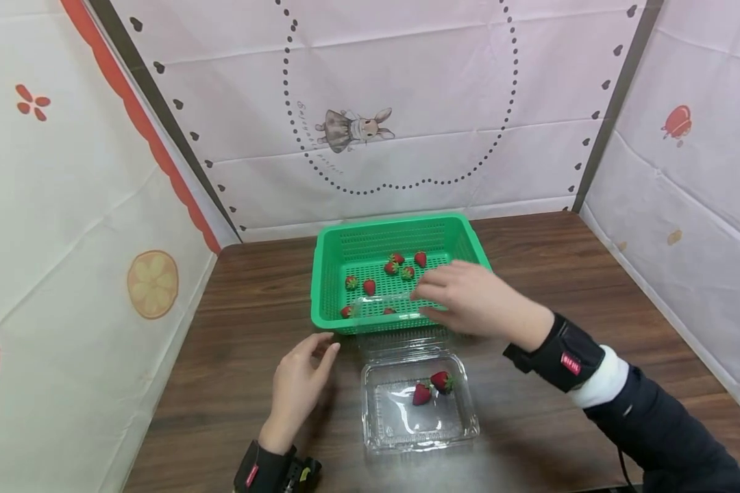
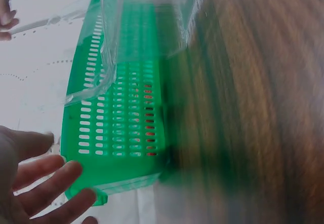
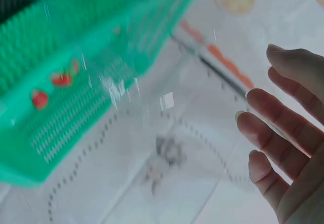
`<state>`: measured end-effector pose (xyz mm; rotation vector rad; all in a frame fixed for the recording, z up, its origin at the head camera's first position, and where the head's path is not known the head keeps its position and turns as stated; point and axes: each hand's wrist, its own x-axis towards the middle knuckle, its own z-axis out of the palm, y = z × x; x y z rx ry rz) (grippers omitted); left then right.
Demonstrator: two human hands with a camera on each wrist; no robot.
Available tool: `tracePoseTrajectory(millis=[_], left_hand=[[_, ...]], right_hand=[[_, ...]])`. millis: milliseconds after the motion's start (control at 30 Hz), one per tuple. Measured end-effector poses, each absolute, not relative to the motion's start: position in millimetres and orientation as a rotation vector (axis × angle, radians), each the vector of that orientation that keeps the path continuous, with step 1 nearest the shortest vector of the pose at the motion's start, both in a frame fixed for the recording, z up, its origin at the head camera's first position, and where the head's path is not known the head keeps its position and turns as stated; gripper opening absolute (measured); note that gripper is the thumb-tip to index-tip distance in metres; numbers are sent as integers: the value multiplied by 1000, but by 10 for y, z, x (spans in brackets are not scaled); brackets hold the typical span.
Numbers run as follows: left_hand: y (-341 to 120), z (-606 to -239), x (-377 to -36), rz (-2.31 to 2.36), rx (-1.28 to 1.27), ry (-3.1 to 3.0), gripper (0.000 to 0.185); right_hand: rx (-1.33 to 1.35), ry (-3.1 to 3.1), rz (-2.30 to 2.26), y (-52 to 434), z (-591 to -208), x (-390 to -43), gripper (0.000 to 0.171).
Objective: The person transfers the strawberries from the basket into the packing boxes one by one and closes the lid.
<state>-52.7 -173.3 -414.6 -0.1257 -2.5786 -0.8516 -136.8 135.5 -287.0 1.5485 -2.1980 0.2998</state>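
Note:
A clear plastic clamshell box [image 1: 419, 424] stands on the table with two strawberries [image 1: 432, 387] in its base. Its lid stands raised on the far side, against the front of a green basket [image 1: 323, 294]. Several strawberries [image 1: 391, 268] lie in that basket. My right hand [image 1: 462, 294] hovers over the basket's front right part, near the lid's upper edge; the right wrist view shows its fingers [image 3: 268, 133] spread and holding nothing. My left hand [image 1: 299, 380] is left of the box, below the basket's front left corner. Its fingers [image 2: 50, 183] are loosely extended around nothing.
The brown wooden table [image 1: 253, 294] is enclosed by printed white cloth at the back [image 1: 240, 109], left and right. The basket stands near the back cloth. A dark cable [image 1: 624, 469] hangs by the right sleeve.

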Motion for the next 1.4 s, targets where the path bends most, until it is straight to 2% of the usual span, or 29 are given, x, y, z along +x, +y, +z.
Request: tracePoseTrajectory(millis=[333,500,700,933,1133,1400], left_hand=[[-1801,-4082,-731,-571,-313,-2464,41],[-1858,-4074,-807,-464,-448,-2508,37],[-1878,-4087,-832,-455,-455,-2507,26],[-1819,-4117,-822,-486,-423,-2493,23],[-1750,-4136,-826,-505,-410,-2493,24],[-1790,-4106,-782,-491,-349,-2526,24]], right_hand=[[1348,-2367,282,1455,-2545,-1892,23],[1297,-2552,332,1388,-2546,-2237,23],[1219,-2716,402,1299,-2737,-2685,22],[1191,-2922,356,1277,-3097,-3044,28],[1161,-3028,362,1341,-3407,-3251,30],[1161,-3149,308,1139,-3830,-3408,38]])
